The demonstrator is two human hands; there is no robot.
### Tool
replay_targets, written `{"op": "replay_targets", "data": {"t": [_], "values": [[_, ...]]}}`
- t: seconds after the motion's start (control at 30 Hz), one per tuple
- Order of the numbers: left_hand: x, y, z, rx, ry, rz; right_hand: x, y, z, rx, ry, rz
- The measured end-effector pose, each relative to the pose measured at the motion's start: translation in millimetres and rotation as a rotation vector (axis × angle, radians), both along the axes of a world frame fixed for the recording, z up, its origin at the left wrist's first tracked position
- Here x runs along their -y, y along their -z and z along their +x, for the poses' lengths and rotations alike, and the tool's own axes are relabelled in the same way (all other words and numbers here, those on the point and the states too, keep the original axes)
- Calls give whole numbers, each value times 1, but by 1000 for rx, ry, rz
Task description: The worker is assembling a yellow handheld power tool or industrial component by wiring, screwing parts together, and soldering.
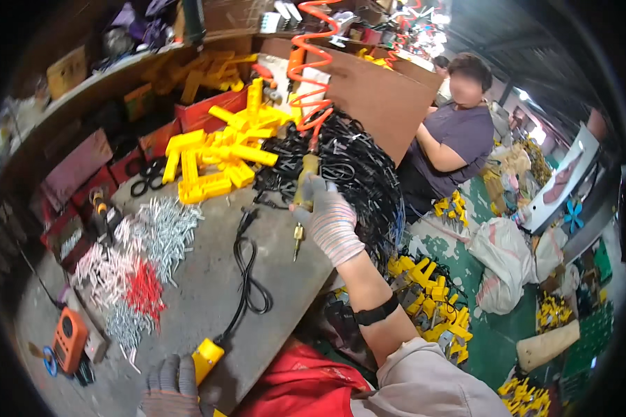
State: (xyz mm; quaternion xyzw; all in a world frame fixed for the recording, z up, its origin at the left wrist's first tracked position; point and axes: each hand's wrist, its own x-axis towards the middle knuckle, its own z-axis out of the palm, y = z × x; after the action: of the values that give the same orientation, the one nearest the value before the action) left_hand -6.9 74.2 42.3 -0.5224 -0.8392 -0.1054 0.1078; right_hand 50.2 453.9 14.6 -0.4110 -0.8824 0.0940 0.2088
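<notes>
My right hand (329, 215), in a striped glove, is wrapped round an air screwdriver (309, 169). The tool hangs bit down over the workbench (285, 292), its upper end joined to an orange coiled hose (318, 69). At the bench's near edge my gloved left hand (170, 389) is closed at the side of a yellow plastic housing (206, 357); its thumb is mostly hidden. A black power cord (247, 278) runs from that housing up the bench in a loop, its plug end lying below the screwdriver's left side.
Yellow housings (219, 156) and black cords (348, 167) are heaped at the back. Silver screws (167, 233), pink pieces (108, 271) and red pieces (145, 292) lie left, near an orange device (69, 339). A co-worker (455, 125) sits beyond a brown board (362, 97).
</notes>
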Motion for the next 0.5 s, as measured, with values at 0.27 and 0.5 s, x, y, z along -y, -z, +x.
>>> {"op": "replay_targets", "data": {"t": [0.27,0.5], "values": [[-27,9,-3,72,-71,-171,-20,18,-20,-320,176,-141],[-35,16,-15,394,-136,26,58,-3,2,-1433,-638,-1643]]}}
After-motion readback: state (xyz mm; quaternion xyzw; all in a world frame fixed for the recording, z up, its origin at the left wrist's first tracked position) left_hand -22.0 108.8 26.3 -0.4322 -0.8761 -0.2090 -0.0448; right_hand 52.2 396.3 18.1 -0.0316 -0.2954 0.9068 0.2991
